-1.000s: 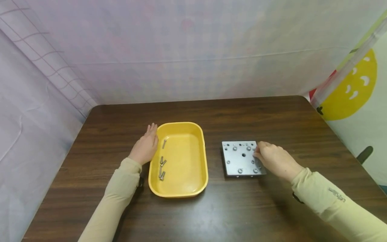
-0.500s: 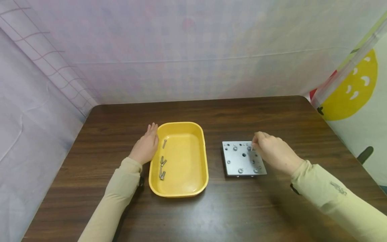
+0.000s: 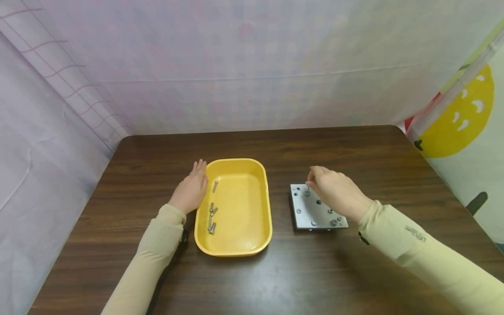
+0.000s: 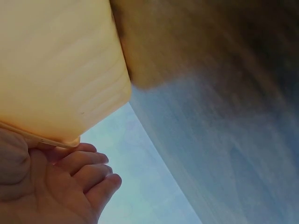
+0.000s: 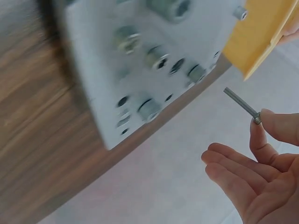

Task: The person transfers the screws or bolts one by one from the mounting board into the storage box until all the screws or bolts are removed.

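Note:
My left hand (image 3: pixel 190 188) touches the left side of a yellow tray (image 3: pixel 269 218), its fingers fairly straight. In the left wrist view the fingers (image 4: pixel 84 163) lie by the tray's rim. Several metal screws (image 3: pixel 212 221) lie inside the tray, along its left side. My right hand (image 3: pixel 336 191) is over a silver metal plate (image 3: pixel 307 218). Between thumb and index finger it pinches a screw (image 5: pixel 240 103) by its head, with the threaded shank pointing away. The other fingers are extended. Several socket-head screws (image 5: pixel 156 57) and bare holes show in the plate's face.
Both the tray and the plate rest on a dark wooden table (image 3: pixel 260 284), with a gap between them. Pale patterned curtains (image 3: pixel 252 87) hang behind the table and at its left. A yellow printed figure (image 3: pixel 458 122) shows at the far right.
My right hand has moved left across the plate with the pinched screw, from the plate's right edge to its upper left. My left hand and the tray look unchanged.

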`<state>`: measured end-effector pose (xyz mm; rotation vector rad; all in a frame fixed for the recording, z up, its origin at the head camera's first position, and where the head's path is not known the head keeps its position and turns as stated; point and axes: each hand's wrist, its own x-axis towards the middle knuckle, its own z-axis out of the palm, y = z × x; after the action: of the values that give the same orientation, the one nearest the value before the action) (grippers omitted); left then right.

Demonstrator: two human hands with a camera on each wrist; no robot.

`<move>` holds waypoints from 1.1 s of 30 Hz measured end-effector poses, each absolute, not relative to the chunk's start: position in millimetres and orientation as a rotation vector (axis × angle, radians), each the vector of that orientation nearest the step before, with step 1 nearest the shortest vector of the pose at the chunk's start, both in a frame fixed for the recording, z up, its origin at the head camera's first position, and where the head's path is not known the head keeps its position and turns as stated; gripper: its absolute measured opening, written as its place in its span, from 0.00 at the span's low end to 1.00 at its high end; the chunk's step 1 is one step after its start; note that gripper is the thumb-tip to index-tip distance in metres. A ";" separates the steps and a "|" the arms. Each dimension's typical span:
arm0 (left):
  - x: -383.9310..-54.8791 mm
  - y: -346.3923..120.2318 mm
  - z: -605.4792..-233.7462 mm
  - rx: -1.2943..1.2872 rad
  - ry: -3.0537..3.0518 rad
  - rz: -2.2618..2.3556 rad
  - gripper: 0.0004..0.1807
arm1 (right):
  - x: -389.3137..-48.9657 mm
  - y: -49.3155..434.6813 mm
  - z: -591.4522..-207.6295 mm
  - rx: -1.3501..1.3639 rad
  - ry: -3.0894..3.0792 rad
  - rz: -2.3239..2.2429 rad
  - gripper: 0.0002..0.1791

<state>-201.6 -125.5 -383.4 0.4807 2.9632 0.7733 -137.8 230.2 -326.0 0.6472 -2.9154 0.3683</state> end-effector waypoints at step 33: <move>-203.6 -125.7 -382.4 0.481 2.945 0.755 0.29 | -153.8 132.6 -328.3 0.926 -2.770 0.343 0.07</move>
<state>-203.6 -125.7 -382.4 0.4812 2.9446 0.7547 -153.8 132.6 -328.3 0.9261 -2.7700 0.3433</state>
